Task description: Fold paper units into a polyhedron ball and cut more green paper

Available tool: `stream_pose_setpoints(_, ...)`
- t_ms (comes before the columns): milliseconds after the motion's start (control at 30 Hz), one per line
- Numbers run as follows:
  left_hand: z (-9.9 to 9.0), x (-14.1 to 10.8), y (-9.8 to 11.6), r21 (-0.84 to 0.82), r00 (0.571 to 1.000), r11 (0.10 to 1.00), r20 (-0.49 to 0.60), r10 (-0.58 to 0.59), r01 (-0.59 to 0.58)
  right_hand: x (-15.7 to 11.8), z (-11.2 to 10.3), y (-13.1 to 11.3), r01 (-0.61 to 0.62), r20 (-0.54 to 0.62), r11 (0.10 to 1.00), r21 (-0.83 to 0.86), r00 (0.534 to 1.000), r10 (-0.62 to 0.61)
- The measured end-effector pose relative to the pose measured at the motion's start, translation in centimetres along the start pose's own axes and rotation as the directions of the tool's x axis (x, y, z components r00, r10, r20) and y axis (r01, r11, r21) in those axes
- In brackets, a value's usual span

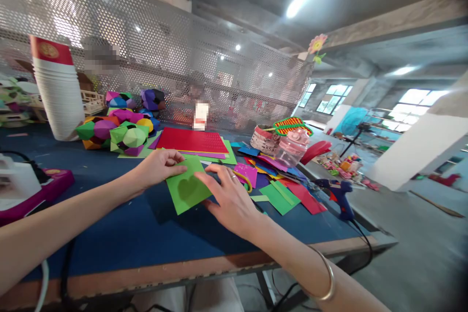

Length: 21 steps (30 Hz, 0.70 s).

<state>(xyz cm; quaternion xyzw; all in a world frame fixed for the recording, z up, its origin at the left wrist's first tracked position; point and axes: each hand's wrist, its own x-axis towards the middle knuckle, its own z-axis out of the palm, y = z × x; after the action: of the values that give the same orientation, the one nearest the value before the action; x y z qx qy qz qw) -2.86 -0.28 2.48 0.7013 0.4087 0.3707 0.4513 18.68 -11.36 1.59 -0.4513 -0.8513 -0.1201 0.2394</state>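
Note:
Between my two hands, above the blue table, is a light green sheet of paper (188,189), tilted toward me. My left hand (163,168) pinches its upper left edge, thumb on the front face. At the right edge my right hand (228,195) grips it, fingers in front and thumb underneath. A shadow of a hand falls on the sheet. Behind the sheet lies a stack of red paper (193,140) on other coloured sheets. To the right of my right hand, yellow-handled scissors (245,183) lie partly hidden among loose paper pieces, including a green square (280,198).
Folded paper balls (129,136) and a tall stack of paper cups (58,97) stand at the back left. A pink-lidded bottle (292,148), a woven basket (263,139) and a blue glue gun (340,197) are at the right. A perforated screen (164,53) rises behind the table.

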Motion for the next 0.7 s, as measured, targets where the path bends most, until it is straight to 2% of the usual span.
stream_pose_setpoints(100, 0.2, -0.5, 0.5, -0.108, 0.995, 0.989, 0.029, -0.099, 0.101, 1.0, 0.5, -0.1, 0.097, -0.002, 0.993, -0.068, 0.995, -0.097)
stream_pose_setpoints(200, 0.0, -0.9, 1.2, -0.183, 0.985, 0.969, 0.075, -0.155, 0.167, 1.5, 0.3, 0.0, 0.132, -0.07, 0.987, -0.088, 0.988, -0.139)
stream_pose_setpoints(333, -0.1, -1.3, 1.8, -0.242, 0.986, 0.958, 0.105, -0.131, 0.153, 1.5, -0.6, 0.7, 0.082, -0.229, 0.995, -0.057, 0.969, -0.092)
stream_pose_setpoints(400, -0.1, -1.4, 1.9, -0.266, 0.988, 0.954, 0.104, -0.118, 0.142, 1.4, -1.0, 1.1, 0.073, -0.263, 0.997, -0.028, 0.961, -0.078)
stream_pose_setpoints(567, 0.1, -1.5, 1.8, -0.248, 0.982, 0.957, 0.149, -0.115, 0.15, 1.1, -0.9, 1.2, 0.087, -0.266, 0.996, 0.01, 0.96, -0.081)
stream_pose_setpoints(700, 0.2, -1.5, 1.7, -0.23, 0.987, 0.964, 0.115, -0.111, 0.135, 0.5, -1.2, 1.3, 0.083, -0.26, 0.996, -0.02, 0.962, -0.085)
